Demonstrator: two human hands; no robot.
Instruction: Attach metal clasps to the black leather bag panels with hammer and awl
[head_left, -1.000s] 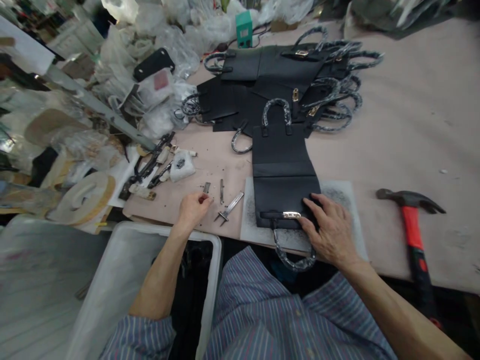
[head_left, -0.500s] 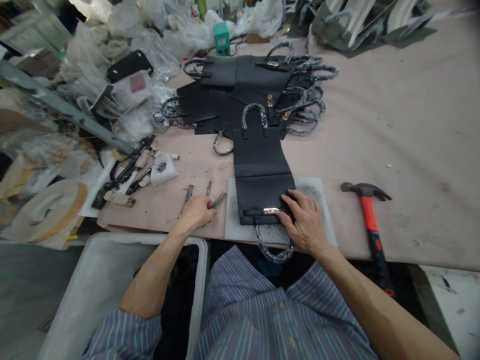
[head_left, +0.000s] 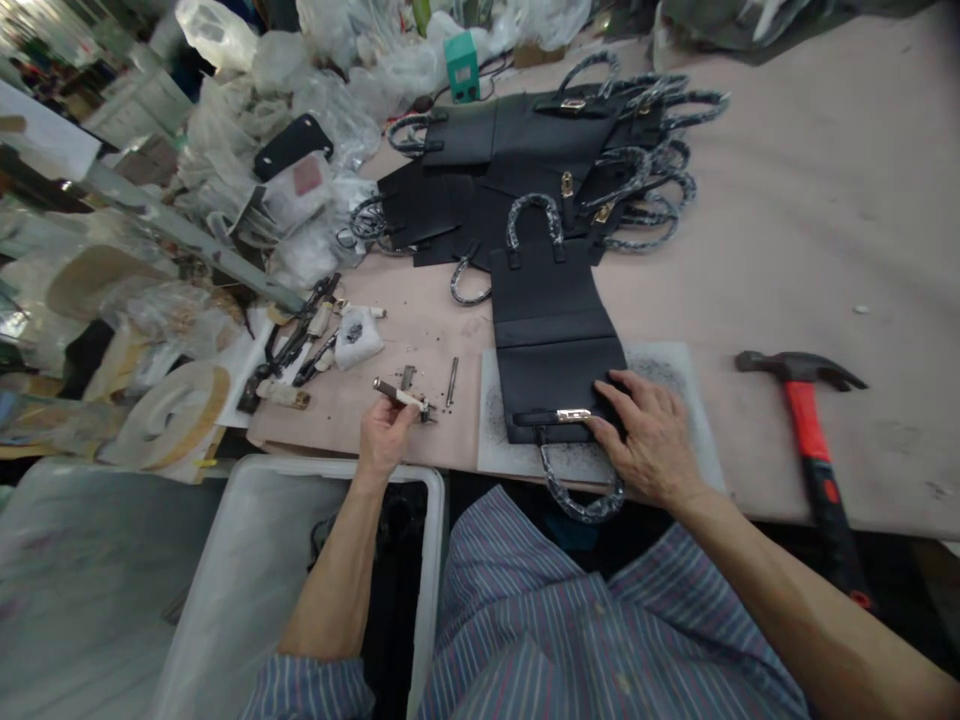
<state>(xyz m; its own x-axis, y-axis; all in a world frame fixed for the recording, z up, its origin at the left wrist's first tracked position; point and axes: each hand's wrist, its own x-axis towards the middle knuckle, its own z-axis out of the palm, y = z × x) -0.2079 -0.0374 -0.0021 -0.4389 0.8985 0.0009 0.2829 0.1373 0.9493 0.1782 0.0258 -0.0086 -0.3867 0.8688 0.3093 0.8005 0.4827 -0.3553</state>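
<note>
My left hand (head_left: 386, 437) is closed around a short metal punch (head_left: 388, 389), held nearly level above the table. Just beyond it, a second short metal piece (head_left: 408, 376) and a thin metal rod (head_left: 452, 381) lie on the table. My right hand (head_left: 651, 437) rests with fingers spread on a black leather bag panel (head_left: 555, 315). Its thumb touches the gold-coloured metal clasp (head_left: 574, 415) on the panel's strap. Beneath the panel is a pale, speckled board (head_left: 491, 440). One plastic-wrapped handle (head_left: 581, 508) hangs over the table edge; another wrapped handle (head_left: 534, 205) stands at the far end.
A claw hammer (head_left: 808, 420) with a red and black grip lies right of the board. More black bag panels (head_left: 457, 135) with wrapped handles are piled behind. Tools (head_left: 304, 330), tape rolls (head_left: 176, 415) and plastic bags crowd the left. A white bin (head_left: 225, 560) stands below.
My left hand has lifted the metal punch off the table and turned it. The right hand stays on the bag panel. The whole view has shifted a little.
</note>
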